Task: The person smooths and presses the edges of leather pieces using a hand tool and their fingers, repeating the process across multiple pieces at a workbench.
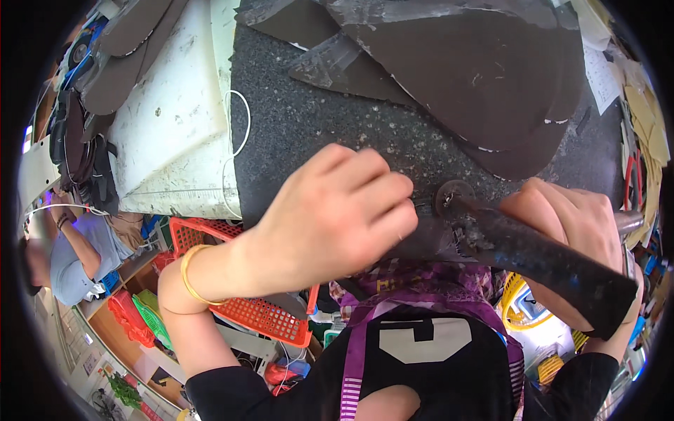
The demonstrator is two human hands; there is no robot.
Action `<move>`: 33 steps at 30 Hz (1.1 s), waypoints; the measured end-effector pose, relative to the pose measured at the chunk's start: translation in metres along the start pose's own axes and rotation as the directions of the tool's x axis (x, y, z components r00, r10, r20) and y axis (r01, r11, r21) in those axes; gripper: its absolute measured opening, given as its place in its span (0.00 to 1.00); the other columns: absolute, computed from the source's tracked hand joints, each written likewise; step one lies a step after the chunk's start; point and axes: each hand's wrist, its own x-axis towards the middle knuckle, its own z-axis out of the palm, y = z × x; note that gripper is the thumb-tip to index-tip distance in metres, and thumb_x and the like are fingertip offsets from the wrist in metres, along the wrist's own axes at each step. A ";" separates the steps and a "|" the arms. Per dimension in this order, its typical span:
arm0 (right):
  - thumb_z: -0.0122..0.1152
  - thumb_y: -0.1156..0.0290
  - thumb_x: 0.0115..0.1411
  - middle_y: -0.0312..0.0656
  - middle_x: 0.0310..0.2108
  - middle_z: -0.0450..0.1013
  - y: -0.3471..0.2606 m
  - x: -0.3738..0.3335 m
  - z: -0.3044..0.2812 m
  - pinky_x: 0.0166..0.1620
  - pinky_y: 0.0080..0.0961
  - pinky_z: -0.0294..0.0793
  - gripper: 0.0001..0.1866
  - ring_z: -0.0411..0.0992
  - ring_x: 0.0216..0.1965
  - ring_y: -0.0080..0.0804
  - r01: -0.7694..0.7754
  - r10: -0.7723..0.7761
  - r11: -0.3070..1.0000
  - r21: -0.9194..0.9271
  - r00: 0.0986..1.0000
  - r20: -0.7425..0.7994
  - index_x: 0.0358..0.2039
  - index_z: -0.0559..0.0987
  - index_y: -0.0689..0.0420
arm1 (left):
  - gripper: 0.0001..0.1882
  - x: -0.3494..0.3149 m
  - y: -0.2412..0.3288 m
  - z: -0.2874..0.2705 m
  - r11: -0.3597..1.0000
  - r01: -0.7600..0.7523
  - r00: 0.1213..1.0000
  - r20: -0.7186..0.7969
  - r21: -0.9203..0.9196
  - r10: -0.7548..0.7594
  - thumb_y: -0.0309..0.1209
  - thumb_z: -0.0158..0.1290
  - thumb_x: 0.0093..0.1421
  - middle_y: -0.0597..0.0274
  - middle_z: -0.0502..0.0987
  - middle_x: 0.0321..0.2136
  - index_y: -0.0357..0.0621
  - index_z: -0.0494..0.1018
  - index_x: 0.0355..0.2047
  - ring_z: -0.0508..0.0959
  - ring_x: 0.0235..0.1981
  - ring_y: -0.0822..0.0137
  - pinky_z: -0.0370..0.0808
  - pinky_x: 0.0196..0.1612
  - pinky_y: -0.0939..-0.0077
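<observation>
My right hand (570, 214) is wrapped round the handle of a dark, worn hammer (540, 254). The hammer's round face lies toward the middle, over the table's near edge, and its long flat peen points down to the right. The handle's end sticks out past my hand on the right. My left hand (344, 207), with a yellow bangle on the wrist, is closed with curled fingers just left of the hammer's face. What its fingers hold, if anything, is hidden beneath them. A dark piece of sheet material (425, 242) shows at the table's edge below the hand.
Large dark brown cut sheets (484, 77) lie across the far part of the speckled dark table (281, 119). More brown pieces (112, 77) rest on a white surface (175, 119) at left. An orange basket (270, 323) sits below my left forearm. Another person (77, 256) is at far left.
</observation>
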 end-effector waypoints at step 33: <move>0.59 0.68 0.50 0.42 0.22 0.65 0.013 -0.024 -0.004 0.28 0.33 0.69 0.09 0.71 0.25 0.41 -0.022 0.020 0.999 -0.033 0.998 -0.057 0.28 0.69 0.57 | 0.13 0.028 0.006 0.011 0.966 -0.091 0.993 -0.050 0.243 0.107 0.27 0.53 0.41 0.58 0.74 0.31 0.38 0.73 0.31 0.74 0.32 0.62 0.70 0.32 0.71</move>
